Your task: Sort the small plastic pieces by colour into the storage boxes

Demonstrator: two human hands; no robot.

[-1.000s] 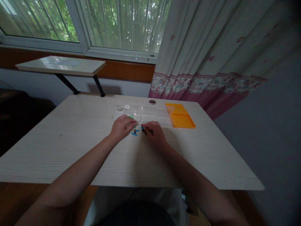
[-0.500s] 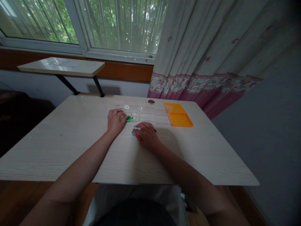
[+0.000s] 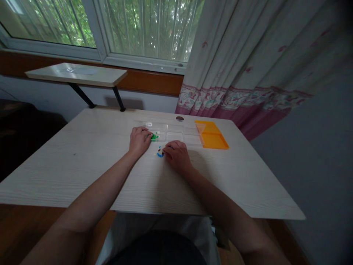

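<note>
On a pale wooden table (image 3: 82,162) lies a clear compartment box (image 3: 173,131). Small green pieces (image 3: 154,137) sit in one of its left compartments. My left hand (image 3: 139,140) rests at that compartment with its fingers curled, fingertips beside the green pieces. A little pile of small blue and dark pieces (image 3: 159,152) lies on the table just in front of the box. My right hand (image 3: 176,156) lies over the right part of that pile, fingers bent and pinched at the pieces. What either hand holds is too small to see.
An orange lid or tray (image 3: 211,135) lies to the right of the clear box. A small dark round thing (image 3: 179,118) sits at the table's far edge. A small raised shelf (image 3: 77,73) stands behind the table, under the window. A curtain hangs at right.
My left hand moved from the loose pile up to the compartment with the green pieces. My right hand shifted left onto the pile. The view has shifted slightly.
</note>
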